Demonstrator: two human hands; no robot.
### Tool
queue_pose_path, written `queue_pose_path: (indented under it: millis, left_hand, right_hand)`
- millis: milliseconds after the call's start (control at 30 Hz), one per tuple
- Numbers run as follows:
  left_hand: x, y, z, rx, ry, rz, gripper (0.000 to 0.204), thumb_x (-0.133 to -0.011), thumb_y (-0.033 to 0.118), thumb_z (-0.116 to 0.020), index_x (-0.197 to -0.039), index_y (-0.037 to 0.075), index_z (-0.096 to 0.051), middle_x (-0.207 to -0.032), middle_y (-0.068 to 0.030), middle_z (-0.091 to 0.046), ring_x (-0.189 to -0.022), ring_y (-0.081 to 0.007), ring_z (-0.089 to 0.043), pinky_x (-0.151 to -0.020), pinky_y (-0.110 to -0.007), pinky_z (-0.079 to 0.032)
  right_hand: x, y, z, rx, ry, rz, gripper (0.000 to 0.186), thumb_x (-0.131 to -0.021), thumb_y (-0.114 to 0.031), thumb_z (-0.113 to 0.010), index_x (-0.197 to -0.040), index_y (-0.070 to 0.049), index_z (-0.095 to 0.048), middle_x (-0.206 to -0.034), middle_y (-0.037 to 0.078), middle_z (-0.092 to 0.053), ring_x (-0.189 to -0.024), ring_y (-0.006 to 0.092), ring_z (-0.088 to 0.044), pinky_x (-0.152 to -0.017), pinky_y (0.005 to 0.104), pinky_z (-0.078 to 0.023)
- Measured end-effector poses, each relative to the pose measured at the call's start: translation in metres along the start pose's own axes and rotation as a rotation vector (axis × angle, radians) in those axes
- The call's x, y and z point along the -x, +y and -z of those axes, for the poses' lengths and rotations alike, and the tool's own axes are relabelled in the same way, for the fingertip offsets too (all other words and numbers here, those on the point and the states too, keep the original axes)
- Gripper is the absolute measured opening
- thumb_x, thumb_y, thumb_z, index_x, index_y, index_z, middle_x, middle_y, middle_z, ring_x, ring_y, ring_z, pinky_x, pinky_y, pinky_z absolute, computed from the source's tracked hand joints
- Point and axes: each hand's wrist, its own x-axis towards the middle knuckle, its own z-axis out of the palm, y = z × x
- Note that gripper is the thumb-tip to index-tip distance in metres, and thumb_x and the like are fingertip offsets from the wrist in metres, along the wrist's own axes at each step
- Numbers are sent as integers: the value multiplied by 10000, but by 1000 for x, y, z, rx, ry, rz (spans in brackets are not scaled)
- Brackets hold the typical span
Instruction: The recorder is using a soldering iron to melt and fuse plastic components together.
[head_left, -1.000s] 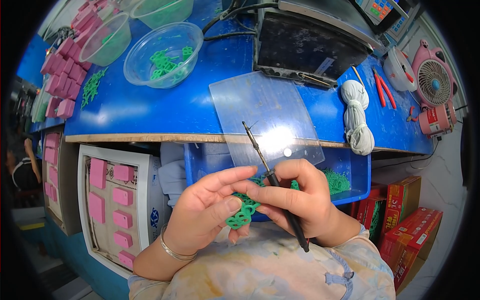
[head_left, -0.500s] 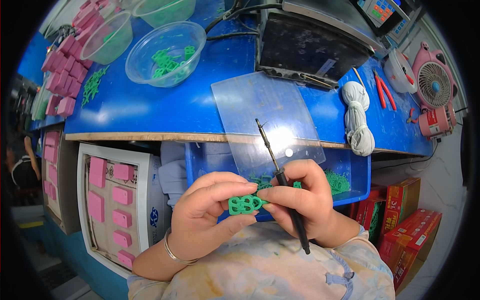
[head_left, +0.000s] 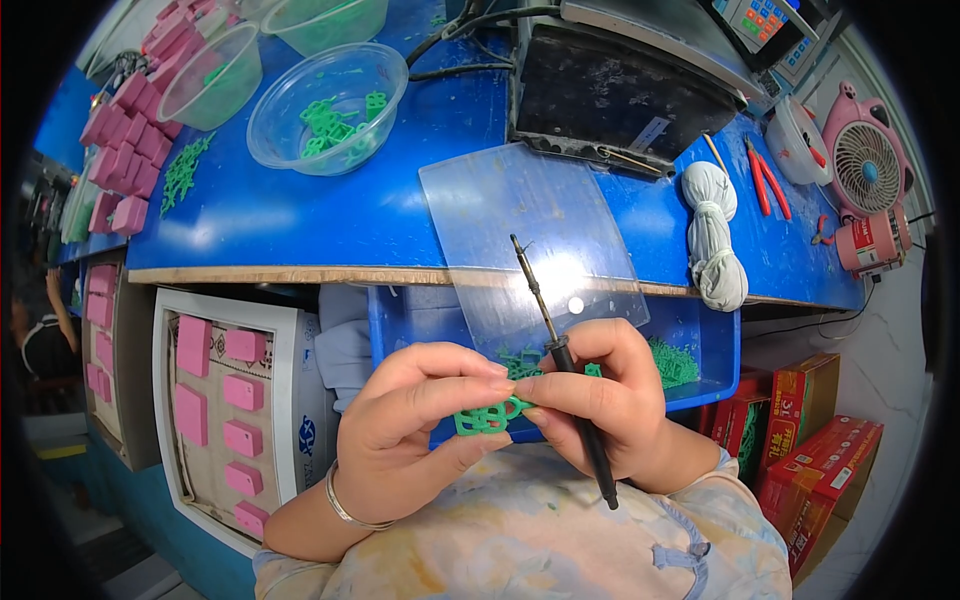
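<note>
I see my right hand (head_left: 610, 405) gripping the soldering iron (head_left: 562, 368), tip slanting up-left toward the tabletop (head_left: 300, 215); my left hand (head_left: 420, 420) pinches the green plastic piece (head_left: 485, 415) between both hands.

Most of the small green plastic part (head_left: 487, 415) is covered by the fingers of the left hand (head_left: 425, 425) and right hand (head_left: 600, 405); its full shape cannot be told. The blue bin (head_left: 700, 340) behind is partly hidden by both hands
</note>
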Motion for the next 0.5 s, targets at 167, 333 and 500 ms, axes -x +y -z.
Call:
queue_pose_path:
  millis: [167, 333, 500]
  left_hand:
    - [-2, 2, 0, 4, -3, -1, 350, -690, -27, -681, -1026, 2, -588, -1037, -132, -532, -912, -190, -544, -769, -270, -456]
    - [-3, 1, 2, 1, -21, -7, 352, -693, -22, -681, -1031, 0, -585, -1043, -131, -531, -922, -188, -543, -777, -268, -454]
    - [-3, -1, 3, -1, -33, -36, 358, -695, -18, -684, -1038, 4, -581, -1045, -128, -531, -934, -184, -537, -788, -268, -450]
  right_hand:
    - [-1, 0, 1, 12, -11, 7, 264, -583, -70, -732, -835, -95, -657, -773, 49, -476, -533, 133, -473, -432, 235, -381]
    - [-1, 0, 1, 14, -7, 15, 264, -585, -80, -730, -838, -99, -658, -777, 50, -482, -536, 133, -475, -436, 236, -379]
    - [-1, -1, 2, 15, -2, 15, 265, -583, -89, -731, -838, -103, -661, -777, 49, -487, -536, 134, -475, -437, 238, -377]
